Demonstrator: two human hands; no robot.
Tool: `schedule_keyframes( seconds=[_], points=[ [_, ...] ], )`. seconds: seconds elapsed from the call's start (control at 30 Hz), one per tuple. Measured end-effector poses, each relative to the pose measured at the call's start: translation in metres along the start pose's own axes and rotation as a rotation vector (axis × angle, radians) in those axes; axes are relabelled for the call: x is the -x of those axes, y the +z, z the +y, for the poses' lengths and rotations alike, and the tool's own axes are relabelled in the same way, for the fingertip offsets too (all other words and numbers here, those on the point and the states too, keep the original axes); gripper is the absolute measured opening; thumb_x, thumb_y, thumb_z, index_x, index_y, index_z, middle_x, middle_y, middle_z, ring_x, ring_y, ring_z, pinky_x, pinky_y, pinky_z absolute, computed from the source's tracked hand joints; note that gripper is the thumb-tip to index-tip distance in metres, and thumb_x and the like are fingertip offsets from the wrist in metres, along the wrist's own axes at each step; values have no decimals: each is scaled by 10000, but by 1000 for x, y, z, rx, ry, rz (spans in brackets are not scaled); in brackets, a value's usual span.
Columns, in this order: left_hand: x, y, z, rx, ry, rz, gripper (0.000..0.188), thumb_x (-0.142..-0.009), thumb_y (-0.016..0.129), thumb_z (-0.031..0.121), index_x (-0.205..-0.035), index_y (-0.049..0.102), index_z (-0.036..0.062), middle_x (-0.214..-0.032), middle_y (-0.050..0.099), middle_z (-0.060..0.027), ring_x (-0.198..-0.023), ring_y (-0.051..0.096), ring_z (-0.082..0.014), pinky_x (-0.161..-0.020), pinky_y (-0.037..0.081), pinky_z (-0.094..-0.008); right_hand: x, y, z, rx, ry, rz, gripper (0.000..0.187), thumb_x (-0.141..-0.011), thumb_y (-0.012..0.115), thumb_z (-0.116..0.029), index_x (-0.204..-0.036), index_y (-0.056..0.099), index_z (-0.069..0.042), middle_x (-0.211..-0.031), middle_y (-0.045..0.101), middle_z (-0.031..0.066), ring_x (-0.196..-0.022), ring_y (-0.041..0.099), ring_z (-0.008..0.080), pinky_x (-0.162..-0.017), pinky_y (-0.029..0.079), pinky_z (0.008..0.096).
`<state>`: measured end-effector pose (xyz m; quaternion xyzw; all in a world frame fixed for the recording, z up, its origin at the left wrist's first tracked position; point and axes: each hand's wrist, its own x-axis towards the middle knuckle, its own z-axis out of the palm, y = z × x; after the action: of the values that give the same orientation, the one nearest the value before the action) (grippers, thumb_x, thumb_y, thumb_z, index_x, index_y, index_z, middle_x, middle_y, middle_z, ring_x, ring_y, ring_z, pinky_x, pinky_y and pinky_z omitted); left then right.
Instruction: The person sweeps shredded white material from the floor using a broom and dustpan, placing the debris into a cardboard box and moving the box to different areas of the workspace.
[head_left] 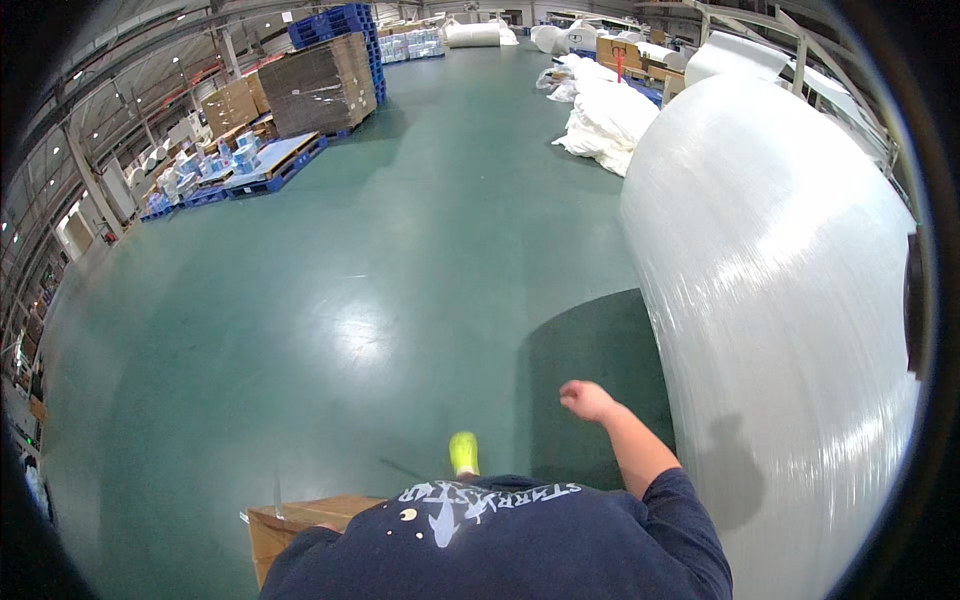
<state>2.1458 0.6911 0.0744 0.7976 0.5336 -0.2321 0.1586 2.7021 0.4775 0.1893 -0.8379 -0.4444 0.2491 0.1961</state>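
A brown cardboard box (300,520) is at my left side, partly covered by my dark blue shirt. Only a sliver of skin from my left arm shows against the box; the fingers are hidden, so its grip cannot be seen. My right hand (587,400) hangs forward over the green floor with its fingers curled in and nothing visible in them. Beside it on the right stands a huge roll (770,270) wrapped in shiny clear film, apart from the hand. One yellow-green shoe (464,452) shows below me.
Ahead stretches the green floor (430,200). At the left are blue pallets (270,180) with packs on them and a large film-wrapped stack of cardboard (320,85). White sheeting (605,120) lies beyond the big roll; more white rolls (475,35) sit far off.
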Motion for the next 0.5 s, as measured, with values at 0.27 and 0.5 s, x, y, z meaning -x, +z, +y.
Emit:
schedule_keyframes(
  seconds=[0.27, 0.5],
  points=[
    [-149, -76, 109, 10, -13, 4, 249, -590, 589, 279, -597, 572, 31, -590, 563, -133, -567, 556, -290, -491, 406, -382, -104, -20, 153, -28, 336, 168, 273, -688, 506, -249, -823, 565, -19, -827, 574, 156, -810, 542, 291, -705, 426, 358],
    [-244, -171, 203, -58, 79, 14, 241, -571, 599, 271, -581, 567, 32, -580, 558, -137, -560, 554, -292, -486, 406, -381, -47, -1, 288, -49, 747, -404, 294, -651, 540, -258, -823, 596, -26, -832, 581, 157, -783, 557, 273, -669, 433, 348]
  ],
)
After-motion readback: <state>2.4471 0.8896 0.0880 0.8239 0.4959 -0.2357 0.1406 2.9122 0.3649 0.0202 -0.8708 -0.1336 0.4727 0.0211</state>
